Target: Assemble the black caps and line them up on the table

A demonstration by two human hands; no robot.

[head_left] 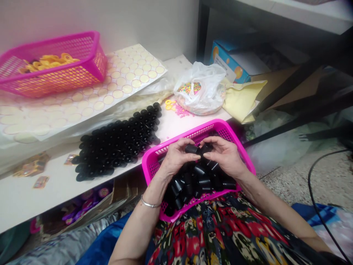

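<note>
Above a pink plastic basket (pixel 249 162) on my lap, both hands meet near its middle. Between the thumb and fingers of my left hand (pixel 178 156) is a short black plastic cylinder (pixel 192 148). My right hand (pixel 224 152) pinches another black cylinder (pixel 205 149) close beside it. Many similar black cylinders (pixel 200 170) lie loose in the basket under my hands. On the white table to the left, black cylinders (pixel 118 140) stand packed in tight rows.
A second pink basket (pixel 96 62) with yellow plastic pieces (pixel 51 63) stands on sheets of round stickers (pixel 127 88). A clear bag of colourful beads (pixel 201 88) sits at the table's far end, beside pink bits (pixel 183 110). A black cable (pixel 311 184) hangs at right.
</note>
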